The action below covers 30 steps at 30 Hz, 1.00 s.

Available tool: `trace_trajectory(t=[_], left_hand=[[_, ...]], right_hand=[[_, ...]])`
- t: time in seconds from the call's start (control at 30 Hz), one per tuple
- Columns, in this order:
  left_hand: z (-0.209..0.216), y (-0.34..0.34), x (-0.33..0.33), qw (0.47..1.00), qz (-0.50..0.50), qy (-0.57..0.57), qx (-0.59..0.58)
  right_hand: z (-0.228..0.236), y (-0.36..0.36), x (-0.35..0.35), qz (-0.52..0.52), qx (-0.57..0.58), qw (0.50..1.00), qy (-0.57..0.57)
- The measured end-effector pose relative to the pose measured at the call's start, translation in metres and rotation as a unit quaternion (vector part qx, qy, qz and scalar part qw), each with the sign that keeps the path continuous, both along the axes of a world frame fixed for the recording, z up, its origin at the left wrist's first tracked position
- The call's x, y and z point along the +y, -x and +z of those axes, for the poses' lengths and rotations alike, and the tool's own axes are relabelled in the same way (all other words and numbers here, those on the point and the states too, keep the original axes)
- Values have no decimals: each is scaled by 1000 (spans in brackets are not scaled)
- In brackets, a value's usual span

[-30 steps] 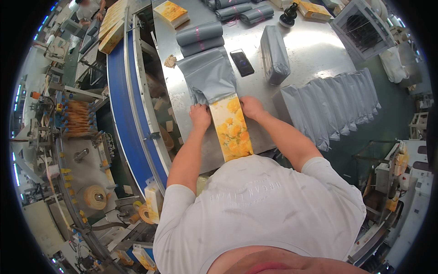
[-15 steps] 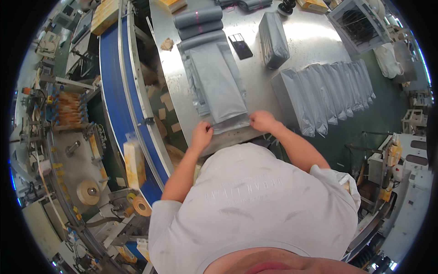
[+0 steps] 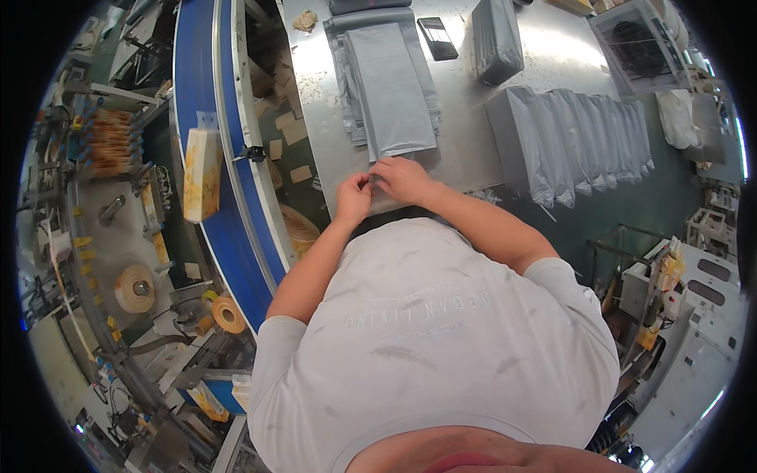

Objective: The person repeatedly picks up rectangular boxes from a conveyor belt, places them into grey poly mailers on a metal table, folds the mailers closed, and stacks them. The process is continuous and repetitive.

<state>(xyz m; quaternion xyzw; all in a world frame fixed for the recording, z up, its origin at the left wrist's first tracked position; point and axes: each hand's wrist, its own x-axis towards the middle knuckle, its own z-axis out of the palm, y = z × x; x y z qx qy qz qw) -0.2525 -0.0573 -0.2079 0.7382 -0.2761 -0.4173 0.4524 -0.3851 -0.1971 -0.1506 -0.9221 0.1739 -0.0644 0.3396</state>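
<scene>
My left hand (image 3: 354,196) and my right hand (image 3: 405,182) are close together at the near edge of the table, by the near-left corner of a grey plastic bag (image 3: 392,94). The fingertips of both hands are pinched together and almost meet. What lies between them is too small or hidden to make out. The bag looks flat and filled, and it lies lengthwise on a stack of flat grey plastic bags (image 3: 354,110). My right hand covers part of the bag's near end.
Right of my hands stands a row of upright filled grey bags (image 3: 576,142). Behind are a grey wrapped block (image 3: 497,43) and a black phone (image 3: 438,39) on the metal table (image 3: 457,130). At left runs a blue conveyor (image 3: 195,87) carrying a yellow-and-white pack (image 3: 202,175).
My right hand has moved left from the bag's near-right corner to meet my left hand. The pack has moved along the conveyor, away from me. The view has shifted, so the table sits higher.
</scene>
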Motion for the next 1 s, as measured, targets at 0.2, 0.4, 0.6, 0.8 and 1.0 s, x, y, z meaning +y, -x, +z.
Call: trace_trajectory(t=[0.2, 0.4, 0.6, 0.8, 1.0], left_hand=[[6, 2, 0, 999, -29, -3, -25], [5, -6, 17, 993, -67, 10, -95], [57, -38, -9, 735, -289, 250, -561], [58, -61, -60, 576, -463, 297, -605], [55, -65, -74, 749, -371, 293, -465]], right_hand=[[-27, 43, 2, 41, -12, 999, -6], [-27, 287, 8, -25, 588, 808, -20], [25, 220, -31, -67, 316, 945, 45], [21, 108, -113, 199, -70, 916, 341], [-18, 101, -141, 46, -137, 988, 46]])
